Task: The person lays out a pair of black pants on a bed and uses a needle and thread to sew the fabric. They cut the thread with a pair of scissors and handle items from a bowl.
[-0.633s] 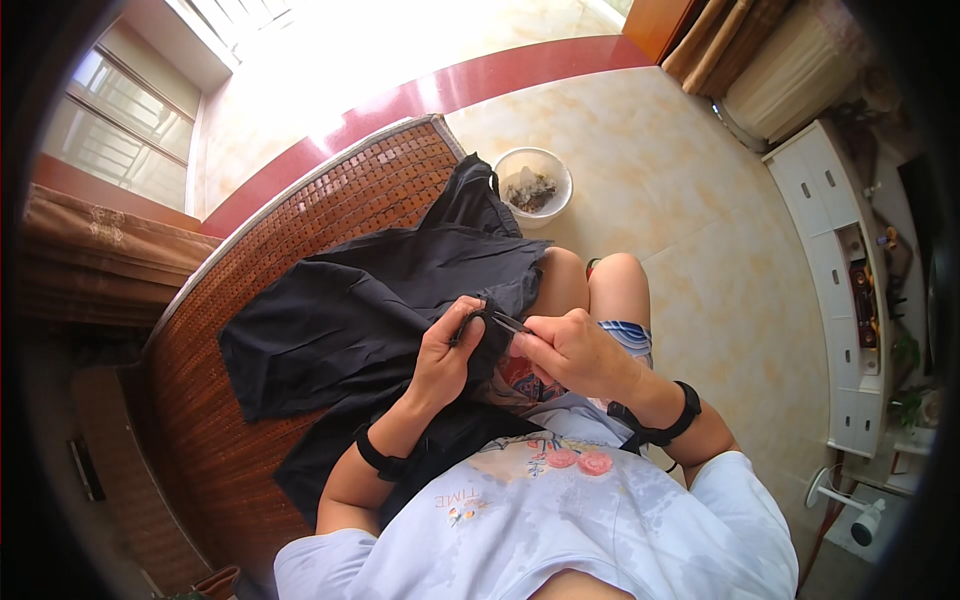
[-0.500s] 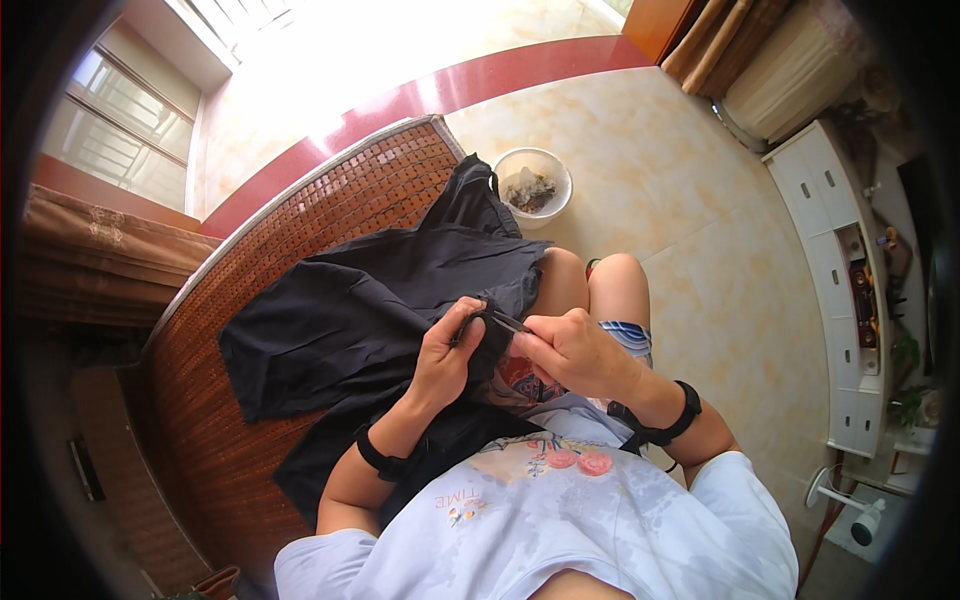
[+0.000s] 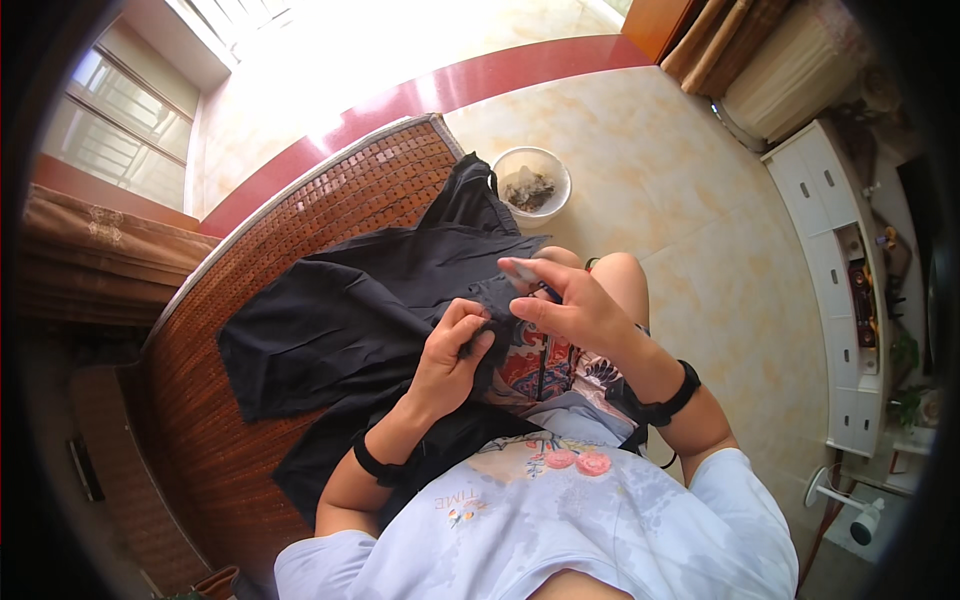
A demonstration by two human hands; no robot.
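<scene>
– Shifted since the earlier frame: the right hand point(image 3: 578, 312), drawn up and away from the left hand point(image 3: 450, 355), its thumb and forefinger now parted; the left is almost unmoved. What is the setting, in descending order of size?

– Pale tiled floor point(image 3: 730, 270); upon it, a seat point(image 3: 350, 180) faced with brown woven matting. Next, the black garment point(image 3: 330, 310), spread in loose folds over the matting, with its right-hand part reaching the wearer's lap. Smaller again, a white bin point(image 3: 531, 151) on the floor, just beyond the garment's far end.

– And the state of each hand?

– Left: thumb and fingers pinched on a gathered bit of the garment, above the lap. Right: near the left but apart from it; whether its bent fingers conceal something small cannot be told.

– How should the material handle?

– Judging by its many soft creases, it is probably light, limp and not fragile, though the loose expanse may slide or drag on the matting. Best hold: a firm pinch close to the gathered edge, where the layers lie together.
</scene>
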